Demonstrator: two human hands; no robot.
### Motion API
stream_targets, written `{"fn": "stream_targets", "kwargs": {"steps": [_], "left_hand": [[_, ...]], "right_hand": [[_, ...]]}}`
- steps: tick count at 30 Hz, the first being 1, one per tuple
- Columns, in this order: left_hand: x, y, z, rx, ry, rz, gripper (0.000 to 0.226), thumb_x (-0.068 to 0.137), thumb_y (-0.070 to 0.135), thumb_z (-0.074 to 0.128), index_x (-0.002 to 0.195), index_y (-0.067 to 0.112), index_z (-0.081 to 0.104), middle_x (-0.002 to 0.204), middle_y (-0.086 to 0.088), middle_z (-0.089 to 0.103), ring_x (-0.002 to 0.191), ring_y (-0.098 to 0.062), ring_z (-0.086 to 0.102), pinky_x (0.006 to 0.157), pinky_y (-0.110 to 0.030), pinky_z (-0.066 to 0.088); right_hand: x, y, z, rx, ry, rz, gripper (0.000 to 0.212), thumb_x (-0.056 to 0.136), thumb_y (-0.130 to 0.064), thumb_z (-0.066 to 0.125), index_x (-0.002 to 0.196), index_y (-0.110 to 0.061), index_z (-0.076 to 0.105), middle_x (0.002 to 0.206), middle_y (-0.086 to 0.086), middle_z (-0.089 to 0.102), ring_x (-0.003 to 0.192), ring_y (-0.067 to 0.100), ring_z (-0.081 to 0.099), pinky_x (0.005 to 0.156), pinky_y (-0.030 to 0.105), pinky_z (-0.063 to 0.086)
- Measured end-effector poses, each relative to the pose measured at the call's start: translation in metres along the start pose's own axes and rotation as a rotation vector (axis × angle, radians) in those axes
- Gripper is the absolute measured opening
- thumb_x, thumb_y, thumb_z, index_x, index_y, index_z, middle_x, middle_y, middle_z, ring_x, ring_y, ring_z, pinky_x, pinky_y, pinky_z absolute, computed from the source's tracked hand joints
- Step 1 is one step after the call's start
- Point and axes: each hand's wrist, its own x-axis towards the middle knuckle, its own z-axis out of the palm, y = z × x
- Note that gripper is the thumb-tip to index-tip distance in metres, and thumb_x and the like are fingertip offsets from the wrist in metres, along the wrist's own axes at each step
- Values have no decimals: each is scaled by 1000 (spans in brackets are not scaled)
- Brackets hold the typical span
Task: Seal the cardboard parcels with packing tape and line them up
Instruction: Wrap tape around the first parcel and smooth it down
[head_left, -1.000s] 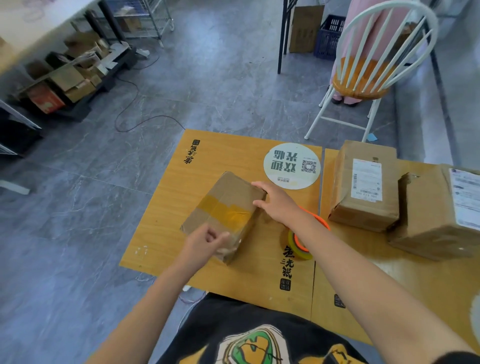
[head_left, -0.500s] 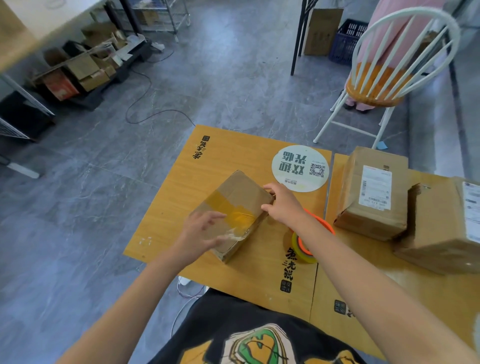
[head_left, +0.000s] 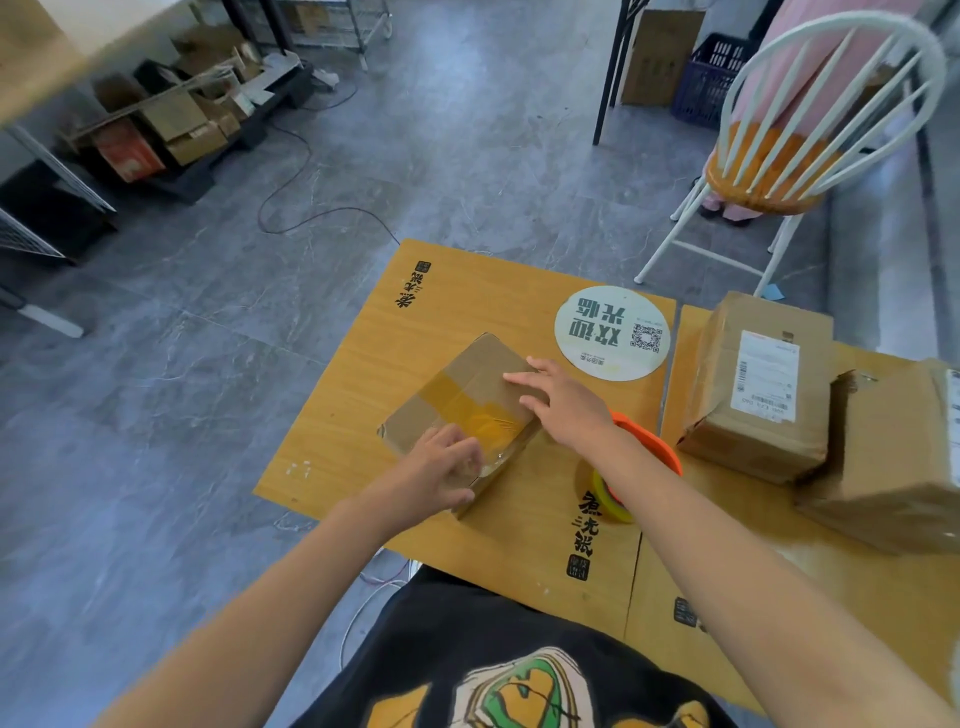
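My left hand (head_left: 441, 467) curls over the near end of the box (head_left: 483, 364), fingers bent down on the shiny tail of the tape (head_left: 457, 400). My right hand (head_left: 566, 405) lies flat on the box's right edge, fingers straight and close together. The box sits at a slant on the table (head_left: 353, 415), just left of the roll (head_left: 602, 491), which lies half hidden under my right wrist.

I judge the job here is to bed the tape down. The right hand should brace firmly so the box cannot skid. The left should rub from the middle of the strip toward the near end, then fold the tail over the edge and down the side. The tape looks wrinkled near my left fingers, so that part needs slow, hard pressure. The labelled box (head_left: 758, 384) and the big box (head_left: 893, 457) wait to the right; this one is not yet in line with them.
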Motion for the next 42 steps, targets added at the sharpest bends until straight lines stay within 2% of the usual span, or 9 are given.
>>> {"fn": "stream_targets", "kwargs": {"steps": [4,7,9,11,15,21,27,35,42], "left_hand": [[-15,0,8,-12,20,66,17,90,15,70,98,21,56,103,8,47,92,1,46,85,-28,49],[-26,-1,15,105,126,101,17,91,18,68,100,27,57,101,9,47,84,-2,46,67,-31,53],[-32,-1,17,199,203,115,18,90,19,67,99,31,58,99,10,50,76,-1,38,47,-23,45],[-38,-3,18,225,228,123,22,90,16,68,99,33,59,98,11,54,69,-1,36,41,-18,36],[-48,-19,24,214,214,151,38,88,7,70,112,34,58,109,12,56,64,-7,51,44,-27,47],[-63,-28,26,248,197,215,58,79,4,77,124,33,56,128,9,55,91,-6,59,56,-21,54],[-70,-27,31,235,213,194,48,81,11,75,123,34,62,121,10,54,82,-4,55,61,-8,38],[-81,-35,37,136,236,119,47,87,15,69,125,41,60,111,14,49,78,-3,52,49,-21,46],[-77,-27,29,46,150,128,33,94,31,48,117,48,64,106,23,49,69,1,51,52,-28,49]], "right_hand": [[1,0,2,23,12,11,40,103,-25,50,137,-47,52,159,-13,26,140,17,38,95,36,45],[1,-1,4,47,21,23,41,102,-24,51,136,-47,53,158,-14,27,139,17,39,93,35,45],[0,-1,4,62,29,29,41,102,-23,51,135,-47,53,158,-15,27,138,17,39,91,33,43],[0,-1,5,70,37,31,41,102,-22,51,135,-47,54,158,-15,28,137,17,40,90,32,43],[0,-1,5,83,47,29,41,101,-21,53,133,-46,56,157,-15,30,136,17,41,93,34,45],[0,-2,4,103,56,35,42,100,-18,54,133,-44,57,156,-12,32,137,18,40,96,35,44],[-1,-2,4,108,59,35,42,101,-19,54,133,-45,57,156,-13,32,138,18,39,97,36,44],[-1,-1,6,136,50,45,41,101,-19,54,133,-44,57,157,-11,31,140,18,37,102,37,40],[0,-2,5,162,55,50,41,99,-15,56,131,-41,60,155,-11,34,137,18,39,103,36,39]]}}
